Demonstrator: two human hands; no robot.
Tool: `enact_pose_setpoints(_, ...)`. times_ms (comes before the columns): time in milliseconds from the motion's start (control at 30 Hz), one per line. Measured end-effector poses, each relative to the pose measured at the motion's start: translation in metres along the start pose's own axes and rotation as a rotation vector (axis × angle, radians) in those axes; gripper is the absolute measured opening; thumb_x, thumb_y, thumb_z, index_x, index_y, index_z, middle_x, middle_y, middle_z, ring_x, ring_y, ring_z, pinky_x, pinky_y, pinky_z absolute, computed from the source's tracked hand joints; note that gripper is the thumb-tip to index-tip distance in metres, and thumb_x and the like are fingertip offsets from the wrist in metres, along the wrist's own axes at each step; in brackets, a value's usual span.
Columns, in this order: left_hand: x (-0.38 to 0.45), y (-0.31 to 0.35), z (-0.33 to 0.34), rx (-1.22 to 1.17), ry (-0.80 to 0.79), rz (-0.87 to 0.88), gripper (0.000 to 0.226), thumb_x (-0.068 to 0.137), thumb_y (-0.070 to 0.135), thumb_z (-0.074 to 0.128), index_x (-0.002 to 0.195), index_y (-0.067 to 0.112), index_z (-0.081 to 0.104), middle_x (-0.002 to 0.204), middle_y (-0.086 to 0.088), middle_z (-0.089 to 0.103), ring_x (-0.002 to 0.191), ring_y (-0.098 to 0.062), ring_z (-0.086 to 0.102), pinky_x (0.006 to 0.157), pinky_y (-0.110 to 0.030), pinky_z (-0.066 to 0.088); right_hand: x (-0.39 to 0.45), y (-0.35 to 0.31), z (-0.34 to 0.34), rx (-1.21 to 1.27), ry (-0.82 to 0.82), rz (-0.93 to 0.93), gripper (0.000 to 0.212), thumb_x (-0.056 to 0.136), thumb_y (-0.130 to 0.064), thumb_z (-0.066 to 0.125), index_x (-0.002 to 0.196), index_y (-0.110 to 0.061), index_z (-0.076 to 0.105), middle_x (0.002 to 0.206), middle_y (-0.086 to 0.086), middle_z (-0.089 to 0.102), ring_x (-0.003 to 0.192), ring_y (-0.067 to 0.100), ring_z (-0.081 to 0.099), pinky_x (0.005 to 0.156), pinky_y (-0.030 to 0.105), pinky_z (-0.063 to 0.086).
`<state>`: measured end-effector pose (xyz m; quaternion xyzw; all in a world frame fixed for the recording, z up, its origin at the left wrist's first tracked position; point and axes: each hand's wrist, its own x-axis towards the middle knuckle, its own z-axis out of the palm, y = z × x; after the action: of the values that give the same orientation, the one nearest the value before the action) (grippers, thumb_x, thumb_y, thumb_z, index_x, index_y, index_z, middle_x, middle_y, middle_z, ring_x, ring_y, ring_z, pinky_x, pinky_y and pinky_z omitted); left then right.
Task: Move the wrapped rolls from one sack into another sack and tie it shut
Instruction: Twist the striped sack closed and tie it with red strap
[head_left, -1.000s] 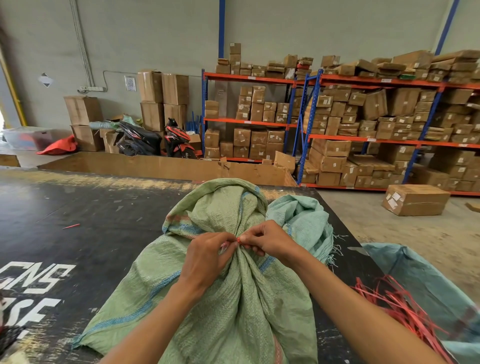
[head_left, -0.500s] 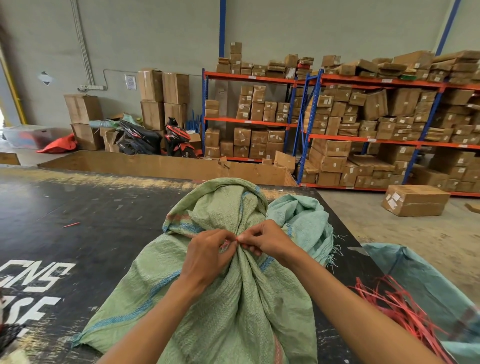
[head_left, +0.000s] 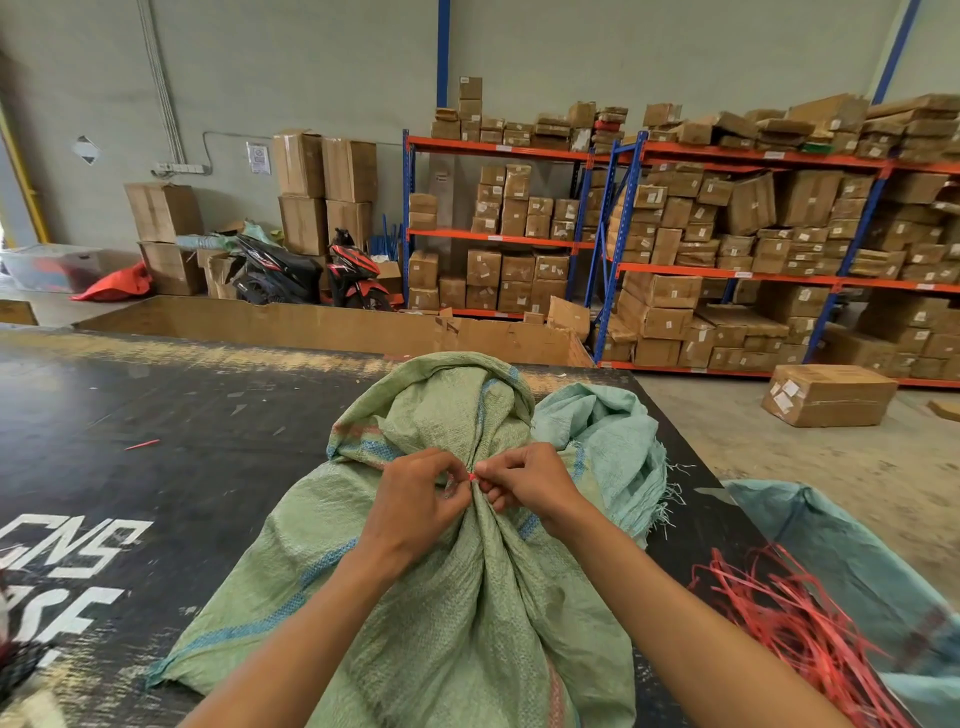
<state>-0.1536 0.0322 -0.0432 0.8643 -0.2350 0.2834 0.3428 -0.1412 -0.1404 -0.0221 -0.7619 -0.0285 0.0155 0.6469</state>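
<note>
Warehouse or storeroom interior. Steel pallet racking (head_left: 727, 270) with blue uprights and orange beams is seen along the far wall, loaded on every level with labelled cardboard cartons (head_left: 514, 270). Further large cartons (head_left: 324, 192) are stacked against the plain grey wall, and one carton (head_left: 826, 395) is set on the bare concrete floor (head_left: 779, 467). Two scooters (head_left: 311, 275) are parked beside the stacks. A black packing desk (head_left: 156, 441) with white lettering, a woven sack (head_left: 441, 597) and a bundle of red ties (head_left: 789, 623) are noted in the foreground.
</note>
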Motion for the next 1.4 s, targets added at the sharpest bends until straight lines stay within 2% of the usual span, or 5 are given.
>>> enact_pose_setpoints(600, -0.004, -0.025, -0.012, -0.060, -0.016, -0.279, 0.013, 0.070, 0.020, 0.072, 0.060, 0.024, 0.065, 0.061, 0.006, 0.065, 0.062, -0.015, 0.063, 0.063, -0.038, 0.055, 0.005, 0.017, -0.016, -0.533, 0.224, -0.317, 0.013, 0.092, -0.020, 0.070, 0.082, -0.013, 0.077, 0.055, 0.001, 0.065, 0.045, 0.011, 0.057, 0.056, 0.035, 0.058)
enact_pose_setpoints(967, -0.001, -0.029, -0.009, -0.071, -0.053, -0.303, 0.015, 0.072, 0.015, 0.073, 0.061, 0.023, 0.067, 0.059, 0.006, 0.066, 0.056, -0.012, 0.063, 0.058, -0.031, 0.055, 0.001, 0.020, -0.026, -0.648, 0.216, -0.394, 0.012, 0.091, -0.023, 0.070, 0.085, -0.016, 0.078, 0.058, -0.017, 0.058, 0.050, 0.002, 0.054, 0.057, 0.026, 0.051)
enact_pose_setpoints(1067, -0.001, -0.023, -0.005, -0.107, -0.066, -0.360, 0.004, 0.086, 0.027, 0.071, 0.085, 0.024, 0.069, 0.078, 0.013, 0.071, 0.070, 0.000, 0.066, 0.071, -0.023, 0.057, -0.005, 0.030, -0.029, -0.571, 0.240, -0.344, 0.013, 0.091, -0.034, 0.069, 0.090, -0.021, 0.074, 0.068, -0.014, 0.064, 0.056, 0.001, 0.057, 0.058, 0.023, 0.048)
enact_pose_setpoints(1233, -0.009, 0.000, 0.015, -0.104, -0.401, -0.256, 0.067, 0.084, 0.061, 0.062, 0.139, 0.035, 0.035, 0.125, 0.010, 0.056, 0.110, -0.016, 0.060, 0.097, -0.040, 0.050, -0.030, 0.056, -0.045, -0.290, -0.130, -0.147, 0.025, 0.094, -0.026, 0.067, 0.114, -0.012, 0.060, 0.063, -0.008, 0.068, 0.061, 0.007, 0.063, 0.061, 0.020, 0.049)
enact_pose_setpoints(1400, -0.017, -0.002, 0.054, 0.267, -0.462, -0.160, 0.071, 0.085, 0.060, 0.058, 0.144, 0.045, 0.021, 0.130, -0.002, 0.057, 0.113, -0.024, 0.060, 0.086, -0.039, 0.053, -0.047, 0.090, -0.075, -0.386, -0.092, -0.115, 0.024, 0.093, -0.028, 0.068, 0.115, -0.021, 0.060, 0.087, 0.010, 0.074, 0.081, 0.023, 0.070, 0.081, 0.038, 0.055)
